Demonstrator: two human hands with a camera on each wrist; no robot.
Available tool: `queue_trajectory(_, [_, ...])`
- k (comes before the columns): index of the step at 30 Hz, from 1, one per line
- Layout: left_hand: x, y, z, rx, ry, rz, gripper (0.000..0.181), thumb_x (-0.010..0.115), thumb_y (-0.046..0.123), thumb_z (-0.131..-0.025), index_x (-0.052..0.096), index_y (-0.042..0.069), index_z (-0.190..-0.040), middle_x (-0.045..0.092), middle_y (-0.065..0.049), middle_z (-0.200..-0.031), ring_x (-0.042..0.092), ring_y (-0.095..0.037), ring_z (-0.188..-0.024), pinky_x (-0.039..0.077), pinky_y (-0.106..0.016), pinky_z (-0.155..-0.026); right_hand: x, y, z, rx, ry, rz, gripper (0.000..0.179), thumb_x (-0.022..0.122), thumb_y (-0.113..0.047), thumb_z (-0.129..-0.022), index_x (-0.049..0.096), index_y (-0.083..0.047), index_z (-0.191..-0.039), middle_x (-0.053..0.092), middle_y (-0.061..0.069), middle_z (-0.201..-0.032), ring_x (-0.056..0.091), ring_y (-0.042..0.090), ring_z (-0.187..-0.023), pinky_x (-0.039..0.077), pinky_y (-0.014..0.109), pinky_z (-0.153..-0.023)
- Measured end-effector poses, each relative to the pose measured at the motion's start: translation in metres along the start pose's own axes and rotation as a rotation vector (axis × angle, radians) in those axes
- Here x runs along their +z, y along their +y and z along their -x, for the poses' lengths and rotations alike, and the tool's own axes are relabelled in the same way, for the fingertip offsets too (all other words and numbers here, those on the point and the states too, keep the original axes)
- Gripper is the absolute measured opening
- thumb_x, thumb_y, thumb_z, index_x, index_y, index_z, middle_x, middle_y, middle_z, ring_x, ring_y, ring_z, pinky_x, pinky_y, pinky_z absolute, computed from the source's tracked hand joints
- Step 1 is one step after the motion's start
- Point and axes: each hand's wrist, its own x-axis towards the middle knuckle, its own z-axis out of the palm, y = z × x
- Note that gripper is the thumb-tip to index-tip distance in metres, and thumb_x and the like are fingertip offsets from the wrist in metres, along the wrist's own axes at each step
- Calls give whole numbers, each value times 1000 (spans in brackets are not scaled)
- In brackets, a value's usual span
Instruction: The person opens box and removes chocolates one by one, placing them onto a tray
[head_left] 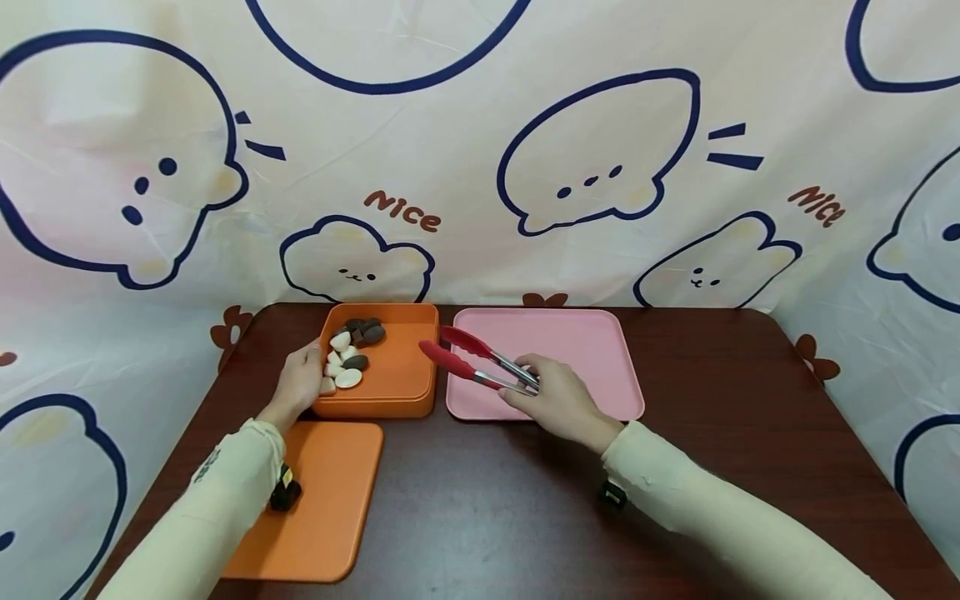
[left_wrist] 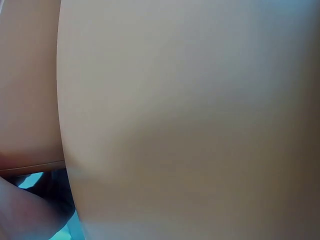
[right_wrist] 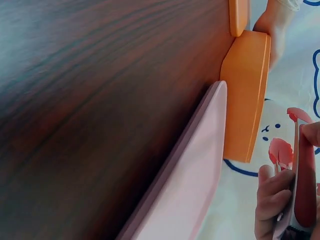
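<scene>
An open orange box (head_left: 405, 354) stands at the back of the table in the head view. White pebble-like pieces (head_left: 348, 378) and dark ones (head_left: 371, 335) lie along its left side. My left hand (head_left: 300, 379) grips the box's left wall, fingers partly hidden behind the rim. Red-tipped metal tongs (head_left: 453, 362) are held in my right hand (head_left: 558, 398). Their tips are spread apart beside the box's right wall, with nothing between them. Below the hand is a pink tray (head_left: 592, 350). The right wrist view shows fingers (right_wrist: 274, 197) wrapped about the tongs (right_wrist: 305, 175).
Under my left forearm lies a flat orange lid (head_left: 337, 500), in front of the box. The dark wooden table (head_left: 465, 517) runs up to a white patterned cloth (head_left: 465, 158) at the back and sides. A pale orange surface (left_wrist: 190, 100) fills most of the left wrist view.
</scene>
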Motion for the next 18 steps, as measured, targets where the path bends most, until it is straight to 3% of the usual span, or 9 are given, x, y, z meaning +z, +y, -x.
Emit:
queue_trajectory(7, [0,2,-1,-2,6,-2,61,5,40,-110,10,8,-162,12,-20,-169,11,-42,-156,17,-61,-124,12,-16,-13,-30,-19,46,44,78,-40,-87,67,-14,-121,57,-4,-72,51,12,-63,40,27,-53])
queue_trajectory(14, [0,2,-1,-5,17,2,60,7,38,-110,11,8,-162,10,-18,-169,9,-41,-156,16,-60,-125,25,-29,-26,-142,1,264,52,77,-42,-88,64,-14,-129,65,-5,-83,58,12,-71,50,30,-63])
queue_trajectory(18, [0,2,0,-5,12,-3,60,6,38,-110,10,8,-162,10,-19,-169,9,-42,-156,16,-60,-124,32,-35,-32,-239,-1,397,48,78,-42,-88,64,-13,-124,71,-1,-90,63,12,-75,57,33,-68])
